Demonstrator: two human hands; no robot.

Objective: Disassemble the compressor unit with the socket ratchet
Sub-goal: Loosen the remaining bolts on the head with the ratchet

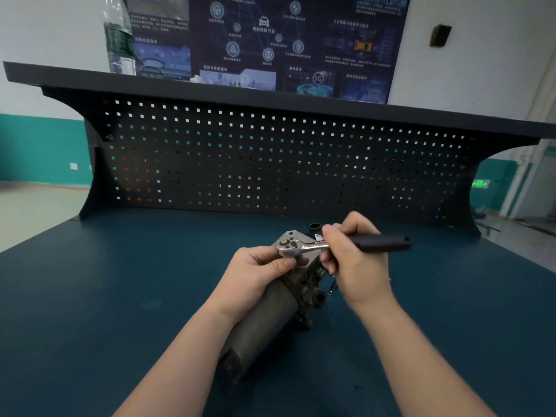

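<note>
Compressor unit (270, 320) lies on bench (120, 296), long axis 7 to 1 o'clock. Left hand (255, 275) grips its far end. Right hand (352, 260) grips socket ratchet (304, 245); head at 9 o'clock of that hand, handle toward 3.

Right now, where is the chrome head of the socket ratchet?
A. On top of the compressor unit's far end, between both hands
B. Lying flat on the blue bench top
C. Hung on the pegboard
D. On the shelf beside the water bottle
A: the socket ratchet has its head on the compressor unit, with the left hand at the head and the right hand gripping the handle.
</note>
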